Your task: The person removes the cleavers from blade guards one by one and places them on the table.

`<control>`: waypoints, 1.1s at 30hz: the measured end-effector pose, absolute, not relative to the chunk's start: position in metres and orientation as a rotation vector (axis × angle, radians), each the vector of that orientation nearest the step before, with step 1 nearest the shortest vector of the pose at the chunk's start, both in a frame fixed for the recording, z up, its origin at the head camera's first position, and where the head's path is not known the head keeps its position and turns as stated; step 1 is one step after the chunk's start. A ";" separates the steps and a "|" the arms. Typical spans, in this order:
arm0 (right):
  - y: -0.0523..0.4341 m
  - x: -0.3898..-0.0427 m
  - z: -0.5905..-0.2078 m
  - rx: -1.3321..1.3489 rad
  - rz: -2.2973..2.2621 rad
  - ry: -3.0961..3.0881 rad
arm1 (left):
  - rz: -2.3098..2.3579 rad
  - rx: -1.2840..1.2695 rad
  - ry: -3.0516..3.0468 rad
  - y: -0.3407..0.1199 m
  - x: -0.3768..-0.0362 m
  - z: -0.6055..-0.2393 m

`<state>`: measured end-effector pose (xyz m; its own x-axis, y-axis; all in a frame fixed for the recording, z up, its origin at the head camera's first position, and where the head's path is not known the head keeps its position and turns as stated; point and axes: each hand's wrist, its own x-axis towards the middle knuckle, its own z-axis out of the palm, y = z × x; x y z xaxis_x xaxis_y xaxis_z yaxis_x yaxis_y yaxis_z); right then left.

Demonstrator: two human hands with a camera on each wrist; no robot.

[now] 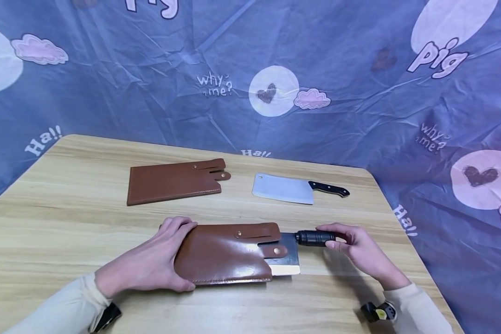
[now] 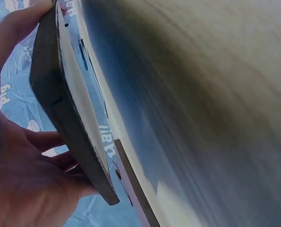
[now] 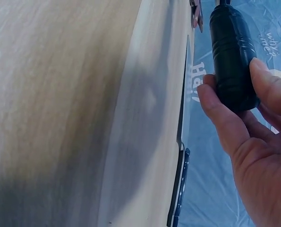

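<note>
A brown leather knife sheath [image 1: 225, 260] is gripped at its closed left end by my left hand [image 1: 154, 260], thumb along the near edge and fingers over the far edge. Most of a cleaver's blade [image 1: 290, 255] is hidden inside it; only a dark strip with a bright edge shows at the open end. My right hand [image 1: 355, 246] pinches the end of the black ribbed handle [image 3: 232, 56] between thumb and fingers. The sheath's snap strap [image 1: 274, 251] lies over the exposed blade. In the left wrist view, the sheath [image 2: 69, 104] stands off the tabletop.
Farther back on the wooden table [image 1: 87, 222] lies a second brown sheath [image 1: 173, 183], its notched end facing right. To its right is a bare cleaver [image 1: 283, 188] with a riveted black handle [image 1: 329, 188]. A printed blue cloth [image 1: 171, 106] hangs behind the table.
</note>
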<state>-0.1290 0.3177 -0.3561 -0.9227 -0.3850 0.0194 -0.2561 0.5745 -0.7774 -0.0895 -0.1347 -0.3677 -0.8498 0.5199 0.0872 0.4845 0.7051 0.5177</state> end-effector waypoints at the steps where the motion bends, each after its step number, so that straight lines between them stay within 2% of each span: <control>1: 0.318 -0.129 -0.357 -0.541 -1.271 2.652 | 0.832 0.838 2.841 -0.135 -0.089 -0.368; 33: 0.322 -0.130 -0.359 -0.584 -1.294 2.622 | 0.788 0.819 2.863 -0.144 -0.091 -0.365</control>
